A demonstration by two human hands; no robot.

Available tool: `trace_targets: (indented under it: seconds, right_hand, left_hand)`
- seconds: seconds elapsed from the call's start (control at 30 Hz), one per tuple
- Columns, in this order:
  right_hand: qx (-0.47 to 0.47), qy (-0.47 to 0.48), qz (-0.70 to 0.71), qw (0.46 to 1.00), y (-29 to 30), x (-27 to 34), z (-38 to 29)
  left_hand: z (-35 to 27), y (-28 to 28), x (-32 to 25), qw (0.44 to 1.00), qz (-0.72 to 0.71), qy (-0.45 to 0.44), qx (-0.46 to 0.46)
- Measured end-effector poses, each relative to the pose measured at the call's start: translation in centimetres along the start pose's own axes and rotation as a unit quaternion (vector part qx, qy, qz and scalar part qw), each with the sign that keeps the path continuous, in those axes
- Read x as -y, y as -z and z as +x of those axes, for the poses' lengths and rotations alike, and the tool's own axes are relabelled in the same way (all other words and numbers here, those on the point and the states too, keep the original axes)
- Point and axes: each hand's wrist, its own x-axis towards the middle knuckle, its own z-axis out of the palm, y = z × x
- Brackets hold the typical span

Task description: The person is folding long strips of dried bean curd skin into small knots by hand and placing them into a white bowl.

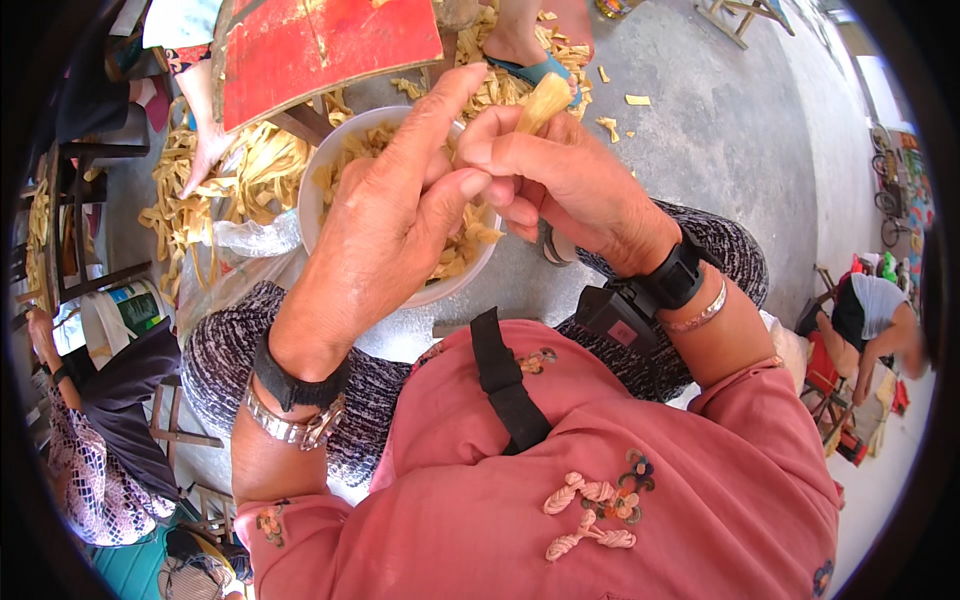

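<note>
Both hands meet above a white plastic tub (309,214) that holds many folded pale yellow strips (457,259). My right hand (570,176) pinches a folded yellow strip (546,101), whose looped end stands up above the fingers. My left hand (382,214) touches the fingers of the right one, its thumb bent inward and its index finger stretched out; whether it pinches part of the strip cannot be told, since the fingers hide that spot. The tub stands between my knees, partly covered by the left hand.
A red-topped wooden table (330,56) stands beyond the tub. Long yellow strips (262,169) lie heaped on the floor at left, with shorter pieces around another person's sandalled foot (529,56). A clear plastic bag (255,236) is beside the tub. Other people sit at left and right.
</note>
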Motion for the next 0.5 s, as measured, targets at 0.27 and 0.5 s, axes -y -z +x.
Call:
trace_targets:
  seconds: [0.27,0.5]
  right_hand:
    - [0.008,-0.024,0.057,0.998,0.0,0.3,-0.6]
    - [-0.013,0.019,0.049,0.999,0.9,1.3,-1.2]
  left_hand:
    - [-0.2,-0.4,0.6,0.997,-0.066,-0.035,0.018]
    - [-0.3,0.1,-0.3,0.993,-0.112,0.003,0.023]
